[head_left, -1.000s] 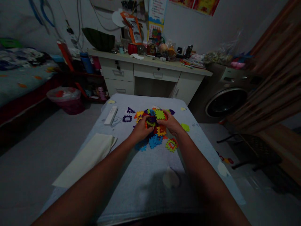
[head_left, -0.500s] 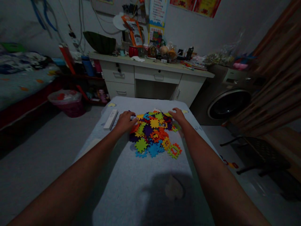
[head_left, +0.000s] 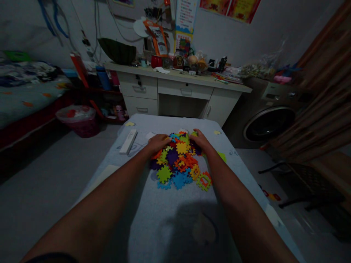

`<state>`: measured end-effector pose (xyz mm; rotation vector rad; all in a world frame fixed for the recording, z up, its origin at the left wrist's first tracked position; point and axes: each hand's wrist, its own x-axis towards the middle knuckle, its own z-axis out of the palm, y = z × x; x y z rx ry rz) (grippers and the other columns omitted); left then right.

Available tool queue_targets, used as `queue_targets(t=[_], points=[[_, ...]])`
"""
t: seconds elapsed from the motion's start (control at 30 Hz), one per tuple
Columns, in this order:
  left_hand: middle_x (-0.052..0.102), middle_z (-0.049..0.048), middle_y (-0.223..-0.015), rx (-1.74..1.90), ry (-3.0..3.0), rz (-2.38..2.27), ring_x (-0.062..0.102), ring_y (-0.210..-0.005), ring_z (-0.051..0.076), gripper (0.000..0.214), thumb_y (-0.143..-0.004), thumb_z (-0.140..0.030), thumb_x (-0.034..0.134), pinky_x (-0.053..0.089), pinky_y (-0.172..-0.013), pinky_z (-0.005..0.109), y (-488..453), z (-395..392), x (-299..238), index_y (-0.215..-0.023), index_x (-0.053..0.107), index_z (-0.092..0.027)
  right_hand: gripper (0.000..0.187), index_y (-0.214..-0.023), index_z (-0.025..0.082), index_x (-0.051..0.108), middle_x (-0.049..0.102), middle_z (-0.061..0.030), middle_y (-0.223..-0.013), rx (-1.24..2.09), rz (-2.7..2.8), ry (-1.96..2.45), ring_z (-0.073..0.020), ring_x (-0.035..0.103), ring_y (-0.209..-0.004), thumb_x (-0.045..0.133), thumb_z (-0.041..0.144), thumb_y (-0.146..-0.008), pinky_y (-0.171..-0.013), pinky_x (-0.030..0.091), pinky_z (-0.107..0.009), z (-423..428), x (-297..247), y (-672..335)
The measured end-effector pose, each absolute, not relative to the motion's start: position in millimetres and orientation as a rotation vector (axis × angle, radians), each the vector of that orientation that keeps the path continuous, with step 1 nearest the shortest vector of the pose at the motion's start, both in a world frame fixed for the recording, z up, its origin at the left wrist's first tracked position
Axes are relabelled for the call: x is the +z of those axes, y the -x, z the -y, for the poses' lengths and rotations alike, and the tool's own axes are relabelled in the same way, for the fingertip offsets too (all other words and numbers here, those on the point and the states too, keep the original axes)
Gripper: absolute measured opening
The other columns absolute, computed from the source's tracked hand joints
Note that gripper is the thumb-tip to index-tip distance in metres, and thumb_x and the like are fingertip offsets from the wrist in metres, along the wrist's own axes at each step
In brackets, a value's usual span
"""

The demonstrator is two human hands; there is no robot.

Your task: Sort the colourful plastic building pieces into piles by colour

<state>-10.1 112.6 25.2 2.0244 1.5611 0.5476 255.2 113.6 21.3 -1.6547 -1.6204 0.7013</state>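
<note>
A pile of toothed plastic building pieces lies on a cloth-covered table (head_left: 153,219). On top is a yellow square piece (head_left: 181,148); a purple piece (head_left: 172,156) and orange pieces (head_left: 186,161) surround it. Along the near side are a green piece (head_left: 164,174), a blue piece (head_left: 179,180) and a green-and-orange frame piece (head_left: 204,180). My left hand (head_left: 159,141) cups the pile's far left side, fingers stretched over it. My right hand (head_left: 200,140) rests against the far right side, its fingers extended and partly hidden. Neither hand visibly grips a piece.
A long white box (head_left: 128,141) lies on the table's left. Beyond stands a cluttered white desk (head_left: 139,87) with a watermelon half (head_left: 117,51). A washing machine (head_left: 271,120) and a chair (head_left: 307,179) are at right, a waste bin (head_left: 78,122) at left.
Both hands have moved inward, closer together, against the sides of the pile. A green piece now shows to the right of my right forearm. The view has shifted slightly.
</note>
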Motion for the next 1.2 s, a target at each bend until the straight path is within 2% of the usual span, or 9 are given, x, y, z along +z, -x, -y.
queue_targets(t=[0.17, 0.33, 0.4, 0.5, 0.67, 0.8, 0.9, 1.0, 1.2], points=[[0.072, 0.0070, -0.100, 0.832, -1.798, -1.283, 0.065, -0.095, 0.025, 0.050, -0.079, -0.056, 0.056, 0.051, -0.080, 0.034, -6, -97, 29, -0.110, 0.066, -0.018, 0.078, -0.141, 0.021, 0.043, 0.064, -0.0048, -0.107, 0.794, 1.509, 1.483, -0.0209, 0.061, -0.087, 0.067, 0.042, -0.070, -0.083, 0.052, -0.036, -89, 32, -243], [0.069, 0.0018, -0.089, 0.956, -1.723, -1.108, 0.064, -0.080, 0.020, 0.043, -0.074, -0.045, 0.060, 0.053, -0.076, 0.033, -19, -82, 45, -0.107, 0.065, -0.018, 0.077, -0.145, 0.020, 0.039, 0.052, -0.0101, -0.138, 0.562, 1.672, 1.298, -0.0256, 0.054, -0.117, 0.060, 0.026, -0.071, -0.106, 0.042, -0.042, -64, 48, -230], [0.069, 0.0019, -0.092, 0.982, -1.769, -1.094, 0.064, -0.084, 0.020, 0.042, -0.072, -0.040, 0.059, 0.052, -0.081, 0.034, -23, -77, 51, -0.107, 0.065, -0.017, 0.078, -0.148, 0.019, 0.035, 0.047, -0.0114, -0.145, 0.463, 1.721, 1.262, -0.0254, 0.050, -0.124, 0.057, 0.022, -0.074, -0.110, 0.038, -0.041, -53, 53, -224], [0.069, 0.0043, -0.103, 0.993, -1.838, -0.995, 0.063, -0.097, 0.023, 0.041, -0.071, -0.035, 0.057, 0.051, -0.091, 0.037, -24, -66, 57, -0.107, 0.064, -0.017, 0.078, -0.152, 0.019, 0.029, 0.052, -0.0127, -0.139, 0.473, 1.775, 1.243, -0.0230, 0.056, -0.114, 0.054, 0.021, -0.077, -0.104, 0.044, -0.040, -32, 58, -216], [0.063, 0.0086, -0.121, 0.890, -2.057, -0.953, 0.059, -0.115, 0.026, 0.044, -0.073, -0.030, 0.057, 0.044, -0.103, 0.042, -11, -37, 67, -0.115, 0.062, -0.019, 0.058, -0.135, 0.021, 0.053, 0.060, -0.0099, -0.130, 0.543, 2.035, 1.145, -0.0260, 0.056, -0.119, 0.060, 0.030, -0.078, -0.105, 0.043, -0.042, 6, 62, -218], [0.047, 0.0110, -0.145, 0.700, -2.274, -1.176, 0.038, -0.139, 0.034, 0.068, -0.074, -0.046, 0.066, 0.031, -0.114, 0.052, 9, -3, 69, -0.138, 0.049, -0.026, 0.052, -0.131, 0.021, 0.056, 0.060, -0.0105, -0.131, 0.526, 1.964, 1.266, -0.0268, 0.056, -0.120, 0.059, 0.045, -0.085, -0.105, 0.042, -0.043, 18, 60, -253], [0.026, 0.0169, -0.159, 0.555, -2.278, -1.420, 0.019, -0.147, 0.045, 0.108, -0.060, -0.063, 0.076, 0.024, -0.114, 0.062, 24, 21, 58, -0.151, 0.030, -0.028, 0.049, -0.125, 0.020, 0.060, 0.061, -0.0137, -0.128, 0.364, 1.815, 1.540, -0.0293, 0.054, -0.122, 0.051, 0.050, -0.087, -0.108, 0.039, -0.047, 14, 48, -296], [0.016, 0.0207, -0.162, 0.425, -2.253, -1.572, 0.009, -0.146, 0.053, 0.132, -0.046, -0.067, 0.082, 0.023, -0.110, 0.069, 34, 41, 41, -0.155, 0.018, -0.029, 0.053, -0.130, 0.015, 0.057, 0.056, -0.0192, -0.134, 0.200, 1.569, 1.931, -0.0348, 0.046, -0.131, 0.045, 0.048, -0.089, -0.111, 0.032, -0.055, 10, 29, -332], [0.012, 0.0211, -0.162, 0.377, -2.227, -1.629, 0.013, -0.146, 0.051, 0.131, -0.049, -0.055, 0.083, 0.024, -0.112, 0.065, 25, 50, 17, -0.156, 0.012, -0.026, 0.056, -0.136, 0.016, 0.053, 0.052, -0.0196, -0.140, 0.303, 1.528, 2.080, -0.0366, 0.041, -0.136, 0.043, 0.047, -0.091, -0.114, 0.024, -0.058, 14, 1, -331]])
